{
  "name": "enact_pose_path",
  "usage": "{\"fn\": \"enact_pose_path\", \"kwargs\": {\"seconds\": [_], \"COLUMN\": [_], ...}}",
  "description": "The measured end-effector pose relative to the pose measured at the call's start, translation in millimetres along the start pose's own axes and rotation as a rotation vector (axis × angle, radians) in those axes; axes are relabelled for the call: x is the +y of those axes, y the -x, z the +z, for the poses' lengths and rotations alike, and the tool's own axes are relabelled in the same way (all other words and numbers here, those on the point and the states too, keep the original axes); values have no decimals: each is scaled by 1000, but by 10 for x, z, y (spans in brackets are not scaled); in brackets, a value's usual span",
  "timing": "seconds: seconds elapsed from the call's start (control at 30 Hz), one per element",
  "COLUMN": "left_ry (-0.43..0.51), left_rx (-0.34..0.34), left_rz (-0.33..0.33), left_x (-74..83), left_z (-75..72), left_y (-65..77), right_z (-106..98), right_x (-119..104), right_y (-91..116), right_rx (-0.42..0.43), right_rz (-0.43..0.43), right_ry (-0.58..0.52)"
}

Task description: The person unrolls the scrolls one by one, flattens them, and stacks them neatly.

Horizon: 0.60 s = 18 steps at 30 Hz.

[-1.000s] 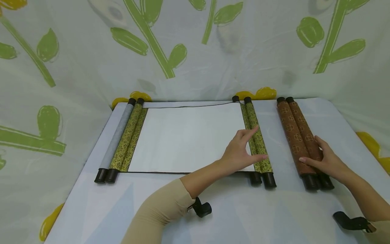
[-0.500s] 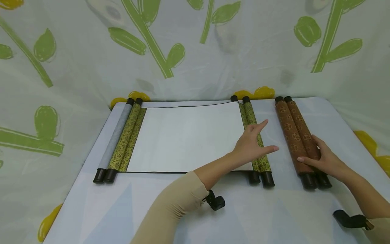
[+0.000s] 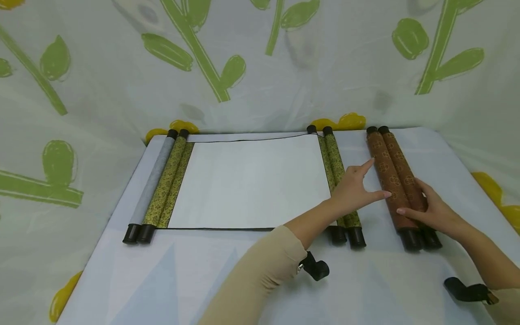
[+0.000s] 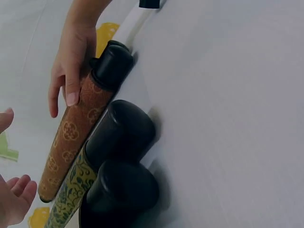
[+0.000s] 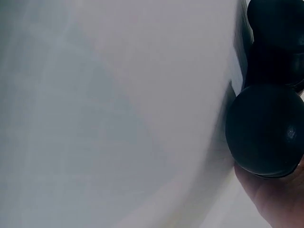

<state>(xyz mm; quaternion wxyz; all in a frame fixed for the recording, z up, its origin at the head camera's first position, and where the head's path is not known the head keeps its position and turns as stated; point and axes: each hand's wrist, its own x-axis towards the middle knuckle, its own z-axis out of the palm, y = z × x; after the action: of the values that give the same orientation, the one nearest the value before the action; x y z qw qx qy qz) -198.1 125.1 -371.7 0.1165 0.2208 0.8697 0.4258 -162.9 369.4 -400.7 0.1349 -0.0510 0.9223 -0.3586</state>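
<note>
- Shows as a brown scroll, patterned with pale gold flower outlines and tipped with black caps.
- Is wound into two long rolls, side by side and touching.
- Lies flat on the table, slanted, far ends near the back edge, well right of the green scroll.
- Is gripped toward the near end by the right hand.
- Has the left hand close by, contact unclear.

- Left sleeve, bottom centre: plain beige cloth, close-fitting, with gathered creases.
- Right sleeve, lower right corner: matching beige.
- Left wrist camera, lower centre: black, angled, small silvery fitting.
- Right wrist camera, lower right: black, curved.
</note>
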Motion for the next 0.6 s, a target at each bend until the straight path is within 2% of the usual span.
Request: {"fn": "enact_pose_path", "kwargs": {"seconds": [0.13,0.3,0.47,0.6], "left_ry": [32,15,23,5], "left_rx": [-51,-114,-131,-182], "left_rz": [-1,-36,-76,-89], "left_x": [8,18,46,110], "left_z": [87,227,370,481], "left_y": [-46,-81,-107,-118], "right_z": [-14,-96,-205,-294], "right_x": [-3,4,40,86], "right_y": [3,4,-14,-20], "right_rx": [-13,-56,-116,-129], "right_rz": [9,-8,-11,-8], "right_ry": [17,40,6,-34]}}
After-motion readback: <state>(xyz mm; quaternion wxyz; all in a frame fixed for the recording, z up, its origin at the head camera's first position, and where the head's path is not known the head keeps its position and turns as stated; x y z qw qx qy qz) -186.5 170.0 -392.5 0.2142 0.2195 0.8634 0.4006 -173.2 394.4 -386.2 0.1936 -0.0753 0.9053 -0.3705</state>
